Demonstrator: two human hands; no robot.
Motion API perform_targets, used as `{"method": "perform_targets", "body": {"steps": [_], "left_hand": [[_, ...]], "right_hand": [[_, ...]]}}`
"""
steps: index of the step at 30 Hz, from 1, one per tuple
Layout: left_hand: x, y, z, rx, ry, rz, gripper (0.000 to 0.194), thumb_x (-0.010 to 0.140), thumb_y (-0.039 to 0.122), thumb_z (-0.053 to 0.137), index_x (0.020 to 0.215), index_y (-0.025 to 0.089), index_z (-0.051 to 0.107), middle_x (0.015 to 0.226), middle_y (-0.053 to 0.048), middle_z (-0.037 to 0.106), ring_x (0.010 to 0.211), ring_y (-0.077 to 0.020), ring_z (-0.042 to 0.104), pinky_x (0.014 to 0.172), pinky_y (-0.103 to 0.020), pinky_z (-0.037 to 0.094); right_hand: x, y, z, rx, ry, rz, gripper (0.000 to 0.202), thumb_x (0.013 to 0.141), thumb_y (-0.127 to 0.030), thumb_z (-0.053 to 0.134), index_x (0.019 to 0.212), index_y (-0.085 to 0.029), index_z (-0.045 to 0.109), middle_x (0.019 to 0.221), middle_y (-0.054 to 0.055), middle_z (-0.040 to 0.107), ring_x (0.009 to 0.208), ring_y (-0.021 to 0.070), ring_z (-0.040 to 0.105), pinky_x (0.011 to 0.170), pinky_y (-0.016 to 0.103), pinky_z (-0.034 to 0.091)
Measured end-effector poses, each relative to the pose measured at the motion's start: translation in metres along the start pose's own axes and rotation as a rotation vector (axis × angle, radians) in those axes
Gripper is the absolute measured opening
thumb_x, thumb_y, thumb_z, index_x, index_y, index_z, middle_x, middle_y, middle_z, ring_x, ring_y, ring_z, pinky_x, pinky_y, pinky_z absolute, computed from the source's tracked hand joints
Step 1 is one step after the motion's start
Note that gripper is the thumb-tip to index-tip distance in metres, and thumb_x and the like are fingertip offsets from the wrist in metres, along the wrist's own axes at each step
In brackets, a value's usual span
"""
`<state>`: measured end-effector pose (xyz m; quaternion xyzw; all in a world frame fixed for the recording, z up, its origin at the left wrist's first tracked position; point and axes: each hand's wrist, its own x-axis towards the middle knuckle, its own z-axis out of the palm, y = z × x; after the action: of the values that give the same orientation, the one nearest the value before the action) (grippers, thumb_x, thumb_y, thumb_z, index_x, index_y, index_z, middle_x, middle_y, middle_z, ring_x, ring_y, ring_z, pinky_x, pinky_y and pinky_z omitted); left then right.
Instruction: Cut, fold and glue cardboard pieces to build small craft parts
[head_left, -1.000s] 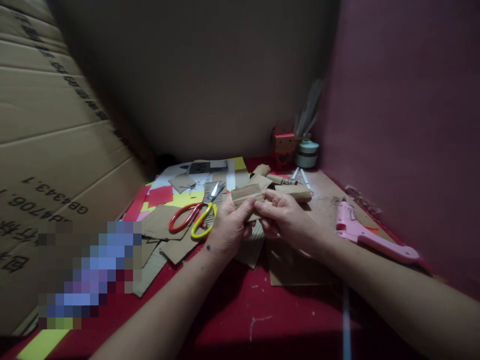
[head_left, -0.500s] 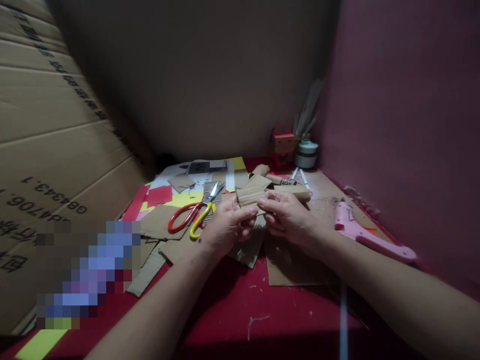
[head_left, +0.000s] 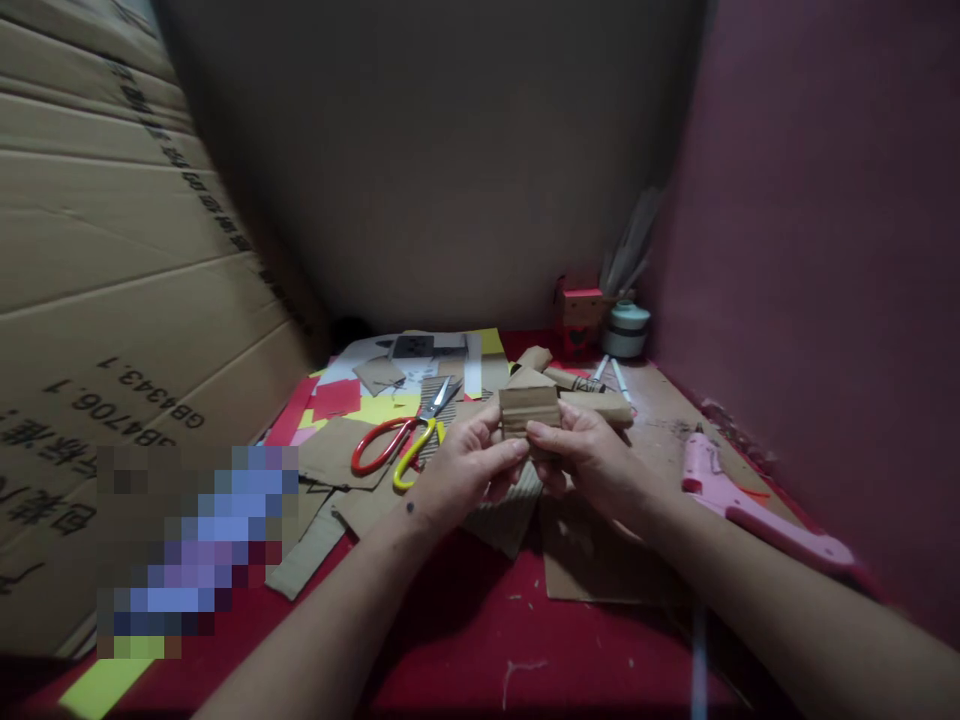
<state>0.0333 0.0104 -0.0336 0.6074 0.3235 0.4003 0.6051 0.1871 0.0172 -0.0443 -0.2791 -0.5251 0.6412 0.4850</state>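
Between my two hands is a small piece of brown cardboard [head_left: 528, 408] with ridges across it, its face tilted toward me. My left hand [head_left: 472, 452] pinches its left side, thumb in front. On the right side, my right hand [head_left: 592, 445] grips it with the thumb on its lower edge; the other fingers are partly hidden behind. Scissors [head_left: 427, 425] with one red and one yellow handle lie with blades apart, just left of my left hand. Under my hands rests a corrugated cardboard piece [head_left: 510, 515].
A pink glue gun [head_left: 757, 510] lies at the right. Rolled cardboard tubes [head_left: 596, 408], coloured paper [head_left: 337, 398] and cardboard scraps cover the back of the red table [head_left: 465, 640]. A small box figure [head_left: 582, 318] and a light-blue jar [head_left: 627, 330] stand behind. A large carton [head_left: 150, 260] walls the left.
The small cardboard piece has been turned up so its ridged face shows more. My hands have shifted slightly right in view, as has the whole scene.
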Motion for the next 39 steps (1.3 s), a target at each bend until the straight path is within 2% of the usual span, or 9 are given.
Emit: {"method": "perform_targets", "body": {"steps": [3, 8, 14, 18, 21, 24, 28, 33, 39], "left_hand": [[-0.001, -0.002, 0.006, 0.017, -0.02, -0.018, 0.038, 0.077, 0.023, 0.058, 0.113, 0.019, 0.052, 0.052, 0.007, 0.044, 0.038, -0.0052, 0.033, 0.036, -0.017, 0.025], [-0.004, -0.004, 0.016, 0.102, -0.011, 0.009, 0.06, 0.075, 0.019, 0.058, 0.132, 0.018, 0.039, 0.051, 0.006, 0.043, 0.042, -0.0077, 0.036, 0.038, -0.018, 0.027], [-0.002, -0.009, 0.017, 0.181, 0.002, 0.038, 0.052, 0.081, 0.024, 0.052, 0.131, 0.018, 0.038, 0.053, 0.006, 0.046, 0.04, -0.0081, 0.038, 0.039, -0.019, 0.031], [0.0, -0.016, 0.019, 0.237, 0.081, 0.059, 0.04, 0.084, 0.035, 0.049, 0.12, 0.019, 0.047, 0.049, 0.007, 0.047, 0.036, -0.0084, 0.038, 0.037, -0.019, 0.029], [0.0, -0.017, 0.021, 0.279, 0.168, 0.081, 0.022, 0.084, 0.037, 0.05, 0.094, 0.02, 0.058, 0.046, 0.006, 0.046, 0.035, -0.0083, 0.039, 0.037, -0.019, 0.029], [0.0, -0.017, 0.023, 0.352, 0.238, 0.086, 0.023, 0.085, 0.037, 0.047, 0.074, 0.019, 0.057, 0.044, 0.005, 0.048, 0.035, -0.0091, 0.042, 0.037, -0.019, 0.03], [-0.001, -0.015, 0.022, 0.381, 0.312, 0.147, 0.027, 0.085, 0.037, 0.048, 0.065, 0.02, 0.056, 0.045, 0.004, 0.049, 0.037, -0.0098, 0.045, 0.039, -0.02, 0.033], [-0.007, -0.01, 0.02, 0.329, 0.417, 0.22, 0.023, 0.083, 0.031, 0.051, 0.065, 0.02, 0.059, 0.048, 0.004, 0.05, 0.039, -0.0097, 0.047, 0.04, -0.02, 0.034], [-0.006, -0.008, 0.015, 0.371, 0.399, 0.235, 0.027, 0.081, 0.028, 0.054, 0.056, 0.018, 0.058, 0.048, 0.004, 0.046, 0.046, -0.0087, 0.041, 0.046, -0.019, 0.033]], "right_hand": [[0.002, 0.0, -0.001, 0.031, 0.113, -0.017, 0.022, 0.072, -0.031, 0.068, 0.082, -0.018, 0.054, 0.068, -0.001, 0.06, 0.054, 0.0098, 0.054, 0.049, 0.022, 0.04], [0.005, 0.005, -0.004, 0.167, 0.206, 0.04, 0.028, 0.062, -0.028, 0.076, 0.067, -0.017, 0.05, 0.058, -0.003, 0.057, 0.05, 0.0098, 0.053, 0.05, 0.023, 0.04], [0.006, 0.006, -0.002, 0.264, 0.305, -0.001, 0.028, 0.059, -0.022, 0.076, 0.06, -0.017, 0.049, 0.054, -0.005, 0.054, 0.049, 0.0095, 0.051, 0.05, 0.023, 0.04], [0.004, 0.005, -0.001, 0.267, 0.305, -0.014, 0.025, 0.061, -0.022, 0.075, 0.059, -0.017, 0.05, 0.054, -0.005, 0.055, 0.048, 0.0089, 0.049, 0.047, 0.022, 0.039], [0.002, 0.006, 0.0, 0.239, 0.303, -0.039, 0.026, 0.061, -0.024, 0.075, 0.06, -0.018, 0.051, 0.057, -0.005, 0.056, 0.048, 0.0087, 0.049, 0.048, 0.022, 0.04], [0.001, 0.007, 0.001, 0.191, 0.307, -0.09, 0.025, 0.064, -0.027, 0.074, 0.061, -0.018, 0.051, 0.059, -0.005, 0.056, 0.05, 0.0089, 0.05, 0.048, 0.022, 0.041], [0.001, 0.005, 0.004, 0.196, 0.264, -0.084, 0.021, 0.071, -0.035, 0.068, 0.069, -0.019, 0.055, 0.064, -0.002, 0.059, 0.054, 0.0103, 0.053, 0.055, 0.024, 0.044], [-0.002, 0.0, 0.01, 0.246, 0.147, -0.027, 0.028, 0.061, -0.027, 0.075, 0.081, -0.018, 0.059, 0.075, 0.001, 0.063, 0.063, 0.0141, 0.059, 0.062, 0.029, 0.049], [-0.005, -0.004, 0.006, 0.099, 0.134, -0.106, 0.016, 0.068, -0.024, 0.07, 0.076, -0.017, 0.059, 0.073, 0.001, 0.065, 0.064, 0.0144, 0.061, 0.062, 0.029, 0.049]]}}
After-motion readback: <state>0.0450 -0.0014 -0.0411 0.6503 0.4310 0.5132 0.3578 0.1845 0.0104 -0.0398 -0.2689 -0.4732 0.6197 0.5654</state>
